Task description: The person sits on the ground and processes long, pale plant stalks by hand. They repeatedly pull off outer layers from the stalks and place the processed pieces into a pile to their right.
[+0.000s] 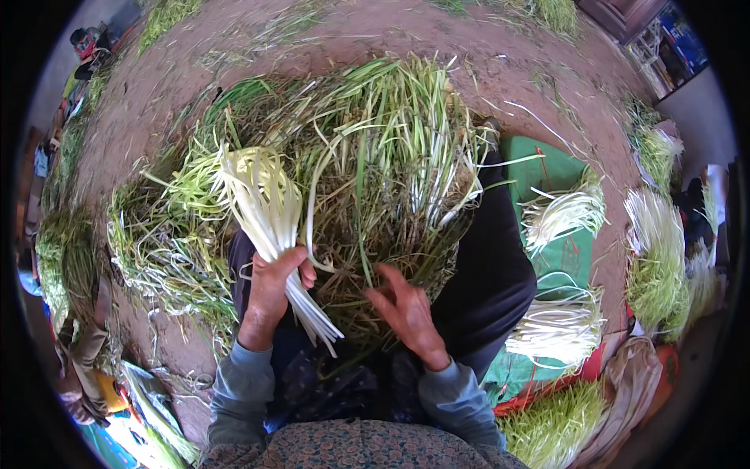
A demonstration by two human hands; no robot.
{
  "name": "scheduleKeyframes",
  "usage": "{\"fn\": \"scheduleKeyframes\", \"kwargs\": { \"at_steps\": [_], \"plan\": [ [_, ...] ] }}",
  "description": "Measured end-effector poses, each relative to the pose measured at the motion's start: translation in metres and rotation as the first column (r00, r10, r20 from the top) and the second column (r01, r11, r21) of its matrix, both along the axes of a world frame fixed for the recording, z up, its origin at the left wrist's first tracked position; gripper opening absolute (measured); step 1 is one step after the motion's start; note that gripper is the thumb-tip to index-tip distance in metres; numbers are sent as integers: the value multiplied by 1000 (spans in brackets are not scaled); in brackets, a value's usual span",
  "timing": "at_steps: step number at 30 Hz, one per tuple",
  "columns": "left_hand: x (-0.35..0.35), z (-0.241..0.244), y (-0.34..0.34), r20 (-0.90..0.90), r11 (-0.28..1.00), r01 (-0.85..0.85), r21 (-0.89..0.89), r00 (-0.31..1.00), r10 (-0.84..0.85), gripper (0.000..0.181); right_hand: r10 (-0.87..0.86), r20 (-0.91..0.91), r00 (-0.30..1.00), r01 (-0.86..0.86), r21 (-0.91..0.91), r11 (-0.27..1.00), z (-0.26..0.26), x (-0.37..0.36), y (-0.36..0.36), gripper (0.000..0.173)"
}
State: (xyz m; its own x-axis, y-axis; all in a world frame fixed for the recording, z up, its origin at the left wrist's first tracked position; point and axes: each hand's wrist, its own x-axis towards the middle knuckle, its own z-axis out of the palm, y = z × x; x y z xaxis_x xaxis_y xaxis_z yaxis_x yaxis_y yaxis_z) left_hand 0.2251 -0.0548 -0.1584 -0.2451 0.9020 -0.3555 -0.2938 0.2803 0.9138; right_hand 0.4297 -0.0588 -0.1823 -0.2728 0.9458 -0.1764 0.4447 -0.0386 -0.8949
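Note:
My left hand (280,280) is closed around a bundle of white stalks with pale yellow-green leaves (266,199), which look like blanched garlic greens. The leafy end points up and away; the cut-looking white ends stick out below my fist. One loose pale stalk (312,205) curves down beside the bundle. To the right, my right hand (404,311) hovers over the heap with thumb and forefinger near a long green leaf (360,217). Whether the fingers pinch that leaf is unclear. A large heap of tangled greens and dry leaves (398,140) lies before me, between and beyond my legs.
At my right, a green woven sack (577,258) carries two bundles of white stalks, an upper one (565,214) and a lower one (556,328). More greens (656,252) lie farther right. Another person's leg (88,357) shows at left. Scattered leaves litter the earthen floor (375,35).

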Motion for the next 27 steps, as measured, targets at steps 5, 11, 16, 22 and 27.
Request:
{"fn": "scheduleKeyframes", "kwargs": {
  "at_steps": [5,11,16,22,27],
  "plan": [
    [20,5,-3,-29,996,83,26,996,-82,12,56,-601,797,-6,85,996,-7,-61,47,18],
    [-18,-17,-11,-76,993,-70,-90,995,63,13,-448,-769,456,264,-364,893,14,3,28,12],
    [-31,-9,-15,134,988,-154,-18,979,155,28,-416,-826,379,399,-260,879,23,47,39,12],
    [15,10,-5,54,982,36,187,997,-47,28,-177,-839,515,34,-186,982,47,-51,53,13],
    [2,-1,-5,339,990,119,81,930,-140,22,-280,-913,297,-16,-298,954,3,-78,73,22]
  ]
}}
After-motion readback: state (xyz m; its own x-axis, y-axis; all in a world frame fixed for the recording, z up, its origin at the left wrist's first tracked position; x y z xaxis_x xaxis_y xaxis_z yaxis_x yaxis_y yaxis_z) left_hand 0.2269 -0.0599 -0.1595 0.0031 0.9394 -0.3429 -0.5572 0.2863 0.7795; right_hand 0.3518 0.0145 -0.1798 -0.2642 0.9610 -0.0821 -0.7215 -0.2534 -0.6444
